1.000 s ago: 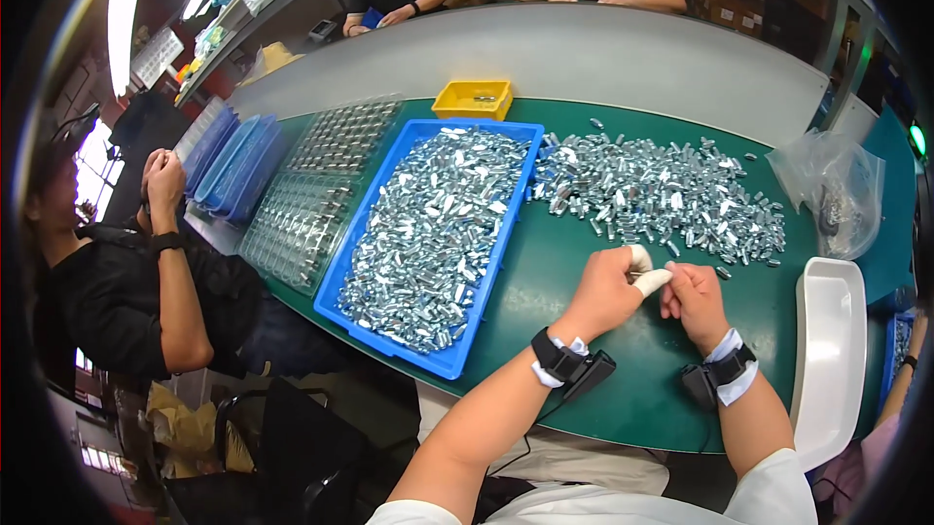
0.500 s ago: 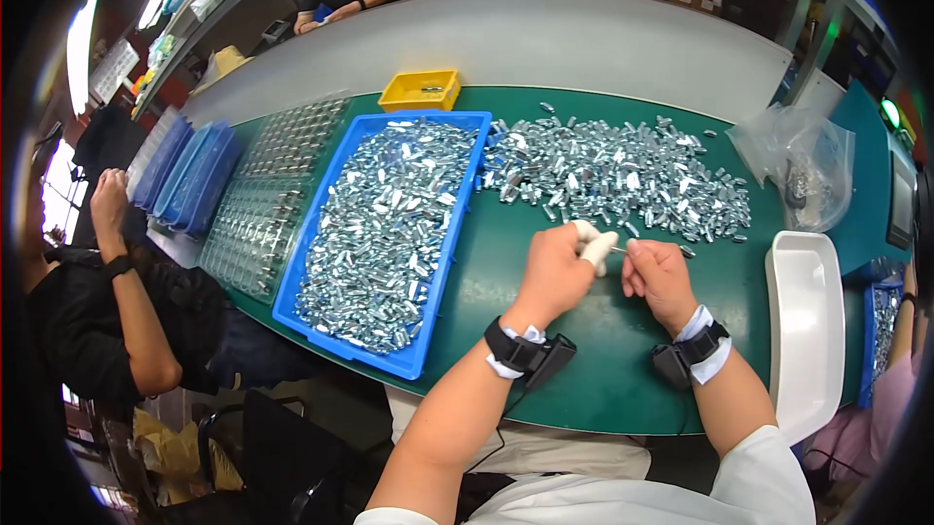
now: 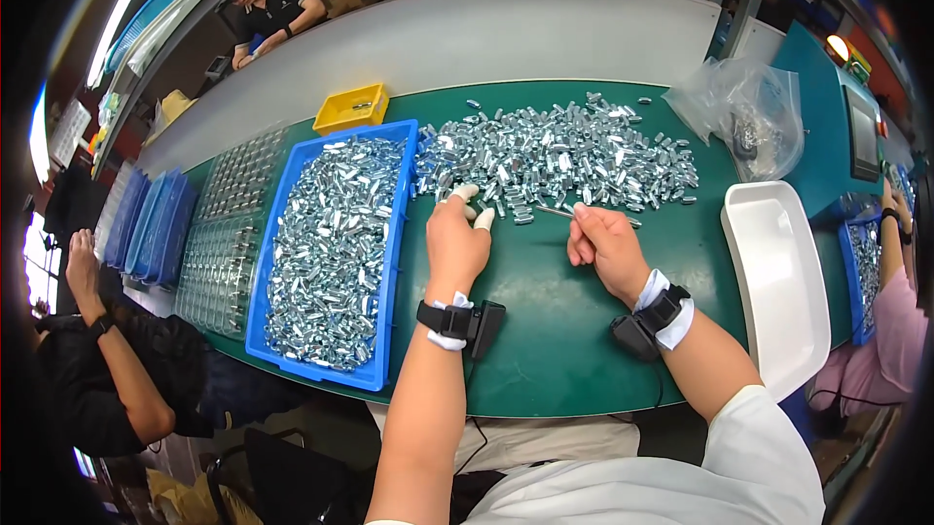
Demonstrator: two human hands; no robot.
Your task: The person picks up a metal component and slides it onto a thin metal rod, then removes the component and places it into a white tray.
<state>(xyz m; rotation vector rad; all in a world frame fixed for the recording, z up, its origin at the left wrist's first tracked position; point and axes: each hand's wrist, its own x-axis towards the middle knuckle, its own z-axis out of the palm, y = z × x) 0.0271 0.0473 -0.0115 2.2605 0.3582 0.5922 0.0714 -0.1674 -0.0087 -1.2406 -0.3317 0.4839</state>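
Observation:
My left hand [image 3: 457, 241], with white covers on the thumb and a finger, reaches the near left edge of a pile of small silvery metal pieces [image 3: 555, 150]. Its thumb and forefinger are apart, and no piece shows between them. Closed in a pinch, my right hand [image 3: 608, 248] grips a thin metal rod [image 3: 553, 211] that points left along the pile's near edge. To the left, a blue tray [image 3: 394, 233] is full of similar silvery pieces.
A small yellow bin [image 3: 350, 108] stands behind the blue tray. Clear compartment trays [image 3: 209, 272] lie further left. On the right are a white tray [image 3: 778, 301] and a plastic bag [image 3: 773, 126] with pieces inside. Other people sit left, right and across the partition [image 3: 525, 34].
My left hand has parted from my right and moved left to the pile's edge. The right hand keeps the rod. The whole view has shifted.

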